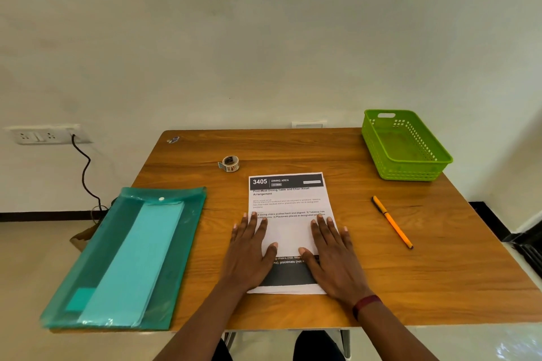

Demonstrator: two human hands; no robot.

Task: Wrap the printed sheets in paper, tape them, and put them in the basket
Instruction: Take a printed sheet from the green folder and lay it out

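The printed sheets [289, 205] lie flat in the middle of the wooden table [440, 258], headed "3405 DINING AREA". My left hand [249, 252] rests flat on their left edge with fingers straight. My right hand [334, 255] lies flat on their right side, fingers spread. A teal plastic folder [126, 258] holding light blue paper [137, 263] sits at the left, overhanging the table's edge. A small tape roll [229, 163] stands behind the sheets. The green plastic basket [404, 145] sits empty at the back right corner.
An orange pen [392, 221] lies to the right of the sheets. A wall socket strip [44, 134] with a black cable [85, 172] is on the left wall. A small sticker [173, 140] marks the table's back left corner.
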